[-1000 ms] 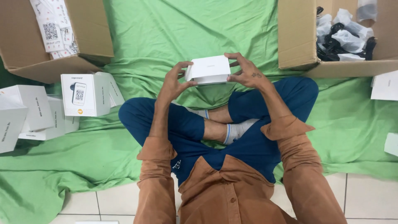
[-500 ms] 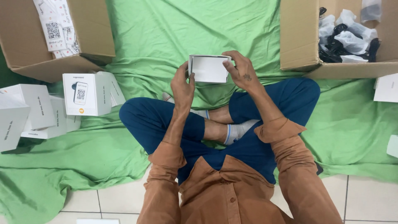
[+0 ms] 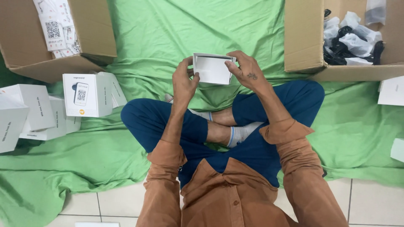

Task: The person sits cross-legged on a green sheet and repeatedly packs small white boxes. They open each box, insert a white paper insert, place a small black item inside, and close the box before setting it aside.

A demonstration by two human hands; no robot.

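- The left hand (image 3: 184, 82) is curled against the left edge of the small white box (image 3: 212, 69); its fingers wrap that side while the thumb rests near the box's lower left corner, so it has a firm hold.
- The small white box is held in the air between both hands, above the crossed legs (image 3: 189, 122) and over the middle of the green cloth (image 3: 189, 25), touching neither. Its long axis runs side to side, from one hand to the other. The face turned toward the camera is plain and pale, with a thin raised rim along the top and left edges, like an open tray or lid seen from inside.
- The right hand (image 3: 248, 71) clasps the right edge, thumb on the near face and fingers curved over the top right corner. Both hands touch the box, one at each end, so neither is nearer.
- Toward the cloth's left edge stand printed white cartons (image 3: 86, 94); brown cardboard boxes sit at the far left corner (image 3: 90, 29) and far right corner (image 3: 301, 35).
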